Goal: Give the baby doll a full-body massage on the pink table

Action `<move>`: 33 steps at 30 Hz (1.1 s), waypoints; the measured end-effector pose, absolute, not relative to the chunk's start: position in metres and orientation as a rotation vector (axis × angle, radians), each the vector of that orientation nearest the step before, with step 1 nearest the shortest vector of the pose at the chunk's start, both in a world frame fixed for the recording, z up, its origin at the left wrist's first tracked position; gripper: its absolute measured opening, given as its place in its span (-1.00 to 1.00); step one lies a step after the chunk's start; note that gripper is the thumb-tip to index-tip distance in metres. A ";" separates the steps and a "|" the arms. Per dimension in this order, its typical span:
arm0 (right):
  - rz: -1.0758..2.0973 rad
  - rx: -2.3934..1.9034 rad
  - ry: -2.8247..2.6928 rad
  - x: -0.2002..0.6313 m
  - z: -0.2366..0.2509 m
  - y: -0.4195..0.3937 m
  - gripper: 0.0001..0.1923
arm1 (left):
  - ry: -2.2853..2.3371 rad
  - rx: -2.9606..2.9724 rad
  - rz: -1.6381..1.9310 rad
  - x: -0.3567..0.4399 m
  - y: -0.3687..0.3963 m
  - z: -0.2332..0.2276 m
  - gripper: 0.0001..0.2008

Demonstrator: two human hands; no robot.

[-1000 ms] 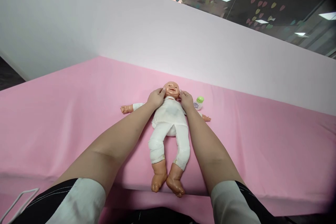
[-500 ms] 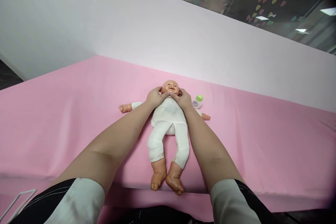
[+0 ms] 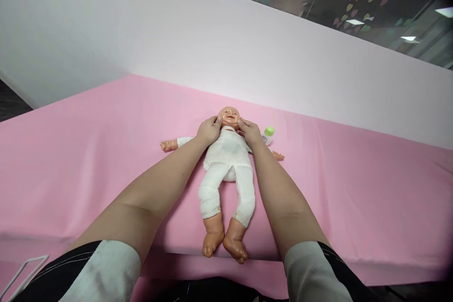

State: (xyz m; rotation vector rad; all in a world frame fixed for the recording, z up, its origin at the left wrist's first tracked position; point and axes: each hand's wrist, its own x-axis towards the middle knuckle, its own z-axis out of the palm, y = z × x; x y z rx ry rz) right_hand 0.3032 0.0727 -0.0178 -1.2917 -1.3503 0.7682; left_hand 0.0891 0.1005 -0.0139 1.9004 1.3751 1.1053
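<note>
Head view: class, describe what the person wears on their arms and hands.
Both forearms are bare and the left hand and right hand wear no gloves or visible jewellery. Each upper arm has a pale, whitish sleeve pushed up near the elbow, with black fabric bearing thin light lines beside it.

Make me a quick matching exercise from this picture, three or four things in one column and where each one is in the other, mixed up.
Things:
1. left hand
2. right hand
3. small bottle
4. doll's feet

Places:
A. at the near edge of the pink sheet
B. on the pictured right side of the doll's head
C. just beyond the right hand
D. on the pictured left side of the doll's head

Pairs: 1-D, 2-B, 3-C, 4-A
</note>
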 end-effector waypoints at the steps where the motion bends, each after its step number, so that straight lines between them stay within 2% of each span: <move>1: 0.799 -1.270 -1.335 0.304 -0.019 0.074 -0.33 | 1.365 1.903 1.112 0.089 0.100 -0.014 -0.41; 5: 0.769 -1.307 -1.356 0.302 -0.018 0.075 -0.34 | 1.334 1.923 1.110 0.088 0.098 -0.012 -0.36; 11: 0.674 -1.358 -1.453 0.291 -0.010 0.070 -0.30 | 1.375 1.949 1.073 0.088 0.096 -0.010 -0.40; 16: 0.633 -1.373 -1.466 0.291 -0.007 0.066 -0.37 | 1.391 1.948 1.069 0.088 0.098 -0.011 -0.38; 24: 0.751 -1.355 -1.565 0.304 0.000 0.058 -0.48 | 1.368 1.936 1.097 0.088 0.107 -0.020 -0.45; 28: 0.788 -1.304 -1.513 0.306 -0.002 0.059 -0.45 | 1.364 1.901 1.133 0.089 0.109 -0.021 -0.48; 33: 0.730 -1.397 -1.492 0.302 -0.001 0.059 -0.43 | 1.345 1.901 1.126 0.088 0.102 -0.015 -0.42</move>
